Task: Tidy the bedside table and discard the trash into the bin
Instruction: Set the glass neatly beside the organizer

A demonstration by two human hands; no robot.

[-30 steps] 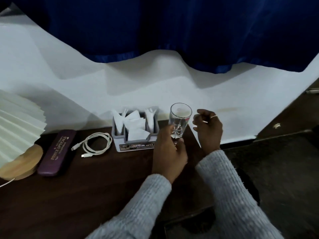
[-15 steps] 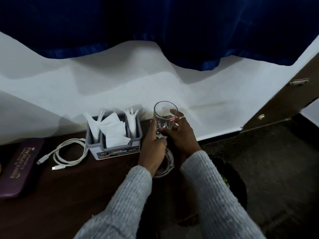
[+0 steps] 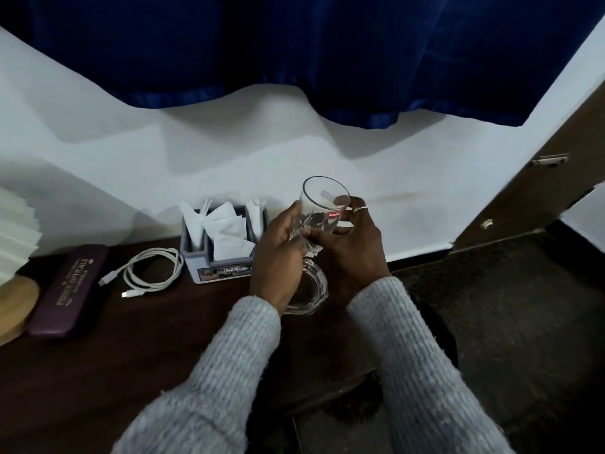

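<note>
Glass held tilted above the bedside table near its right end, on my feed I see left hand curled round its lower side, right hand fingers clamped on the other side, 2 grey-sleeved forearms reaching up, clear dish underneath.

Curtain: deep blue curtain across the far top, hem wavy.
Wall: white wall beneath it, crossed by soft shadows.
Right: brown wooden panel.
Floor: dark floor, near right.
Furniture: dark-wood bedside table, near left.
Light: dim.
</note>
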